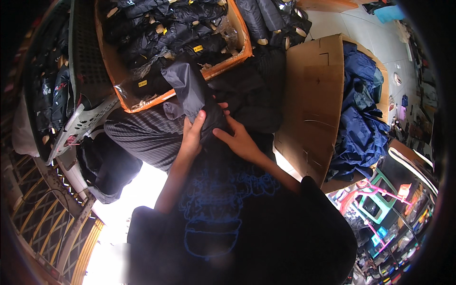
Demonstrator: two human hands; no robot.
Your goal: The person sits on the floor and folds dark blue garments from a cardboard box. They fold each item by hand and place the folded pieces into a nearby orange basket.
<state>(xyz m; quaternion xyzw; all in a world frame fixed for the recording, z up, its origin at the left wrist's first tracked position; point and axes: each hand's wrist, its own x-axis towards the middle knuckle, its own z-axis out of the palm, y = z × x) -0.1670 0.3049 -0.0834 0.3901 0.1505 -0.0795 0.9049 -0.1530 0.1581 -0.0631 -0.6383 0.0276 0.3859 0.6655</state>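
A black umbrella [186,85] of thin, shiny fabric slants up and left in front of my chest, its upper end loose and wide. My left hand [192,133] is closed around its left side, thumb lying on the fabric. From the right, my right hand [240,140] grips the lower part, with its thumb in front and fingertips showing past the cloth. The umbrella's lower end blends into my dark shirt and cannot be made out. Just beyond the hands is an orange-rimmed box [248,47] full of rolled black umbrellas [166,35] with pale handle ends.
On the right stands a cardboard box [311,90] holding crumpled navy fabric [361,114]. A grey perforated crate [88,123] with more black umbrellas is at the left. Other rolled umbrellas [270,19] lie at the back. A green stool [377,199] is at lower right.
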